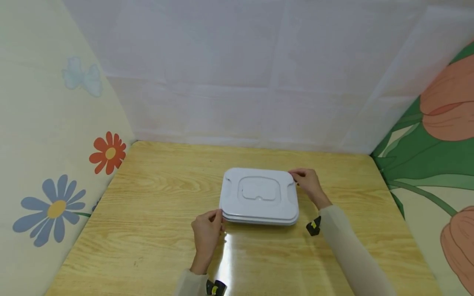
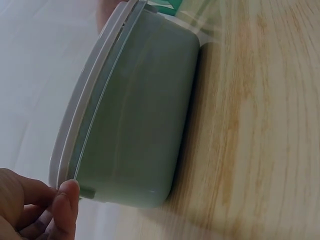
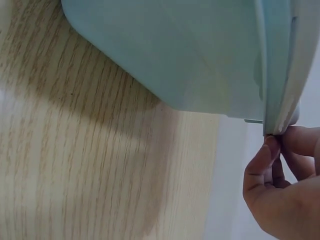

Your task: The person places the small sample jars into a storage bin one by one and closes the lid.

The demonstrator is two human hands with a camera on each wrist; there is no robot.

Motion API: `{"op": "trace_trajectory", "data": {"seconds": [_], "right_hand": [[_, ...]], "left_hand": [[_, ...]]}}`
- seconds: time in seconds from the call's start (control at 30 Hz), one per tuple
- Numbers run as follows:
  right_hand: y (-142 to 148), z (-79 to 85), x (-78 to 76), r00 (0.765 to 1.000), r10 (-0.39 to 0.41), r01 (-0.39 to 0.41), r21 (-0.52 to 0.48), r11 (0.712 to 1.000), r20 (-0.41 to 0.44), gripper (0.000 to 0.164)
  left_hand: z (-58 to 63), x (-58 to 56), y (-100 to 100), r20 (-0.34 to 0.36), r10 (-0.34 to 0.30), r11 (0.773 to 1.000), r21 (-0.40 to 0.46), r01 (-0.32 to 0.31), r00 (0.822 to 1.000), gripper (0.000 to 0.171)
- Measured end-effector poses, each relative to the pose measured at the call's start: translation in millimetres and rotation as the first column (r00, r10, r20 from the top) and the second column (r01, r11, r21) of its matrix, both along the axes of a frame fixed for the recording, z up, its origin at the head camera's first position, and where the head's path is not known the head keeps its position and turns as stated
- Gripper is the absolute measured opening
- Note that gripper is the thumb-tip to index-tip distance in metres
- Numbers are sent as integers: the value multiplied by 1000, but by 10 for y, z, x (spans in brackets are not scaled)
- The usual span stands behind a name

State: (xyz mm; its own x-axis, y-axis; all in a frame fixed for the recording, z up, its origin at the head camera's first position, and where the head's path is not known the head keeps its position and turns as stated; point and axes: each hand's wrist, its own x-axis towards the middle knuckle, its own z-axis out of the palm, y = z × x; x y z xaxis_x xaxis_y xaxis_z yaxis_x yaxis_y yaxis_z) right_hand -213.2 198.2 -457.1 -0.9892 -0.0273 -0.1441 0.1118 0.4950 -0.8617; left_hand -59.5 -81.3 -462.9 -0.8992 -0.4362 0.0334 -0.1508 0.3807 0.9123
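A lidded plastic container stands on the wooden table, its white lid (image 1: 259, 191) facing up with a raised panel in the middle. From the side, the container body (image 2: 135, 110) looks pale green, and the lid sits over its rim. My left hand (image 1: 206, 232) pinches the lid's edge at the near left corner, thumb and fingers together in the left wrist view. At the far right corner, my right hand (image 1: 308, 183) pinches the lid's edge; the right wrist view shows its fingertips against the rim. What the container holds is hidden.
The wooden table (image 1: 159, 193) spreads around the container. A white sheet (image 1: 237, 82) hangs behind it. Flower-printed cloths stand at the left (image 1: 33, 135) and right (image 1: 444, 172). Black bands with yellow marks are on both wrists.
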Motion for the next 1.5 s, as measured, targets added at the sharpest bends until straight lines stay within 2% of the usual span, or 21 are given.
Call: {"op": "trace_trajectory", "data": {"seconds": [0.33, 0.7, 0.97, 1.23, 1.37, 1.5], "right_hand": [[11, -16, -60, 1000, 8, -8, 10, 1000, 8, 26], [36, -49, -104, 1000, 1, -1, 37, 999, 17, 26], [15, -19, -65, 1000, 11, -12, 48, 999, 16, 28], [31, 25, -22, 1000, -9, 9, 72, 997, -10, 27], [19, 25, -10, 1000, -29, 30, 95, 995, -10, 25], [15, 16, -10, 1000, -22, 23, 131, 991, -6, 26]], "left_hand": [[-55, -84, 19, -13, 30, 999, -29, -30, 999, 13], [-82, -153, 10, 49, -6, 999, 43, 3, 999, 13], [-38, -102, 4, 51, -16, 997, 76, 12, 999, 29], [7, -82, -8, 43, -60, 993, 102, 55, 997, 25], [22, -83, -60, 31, -101, 993, 65, 99, 994, 25], [48, -112, -137, 27, -154, 987, -35, 155, 988, 22]]}}
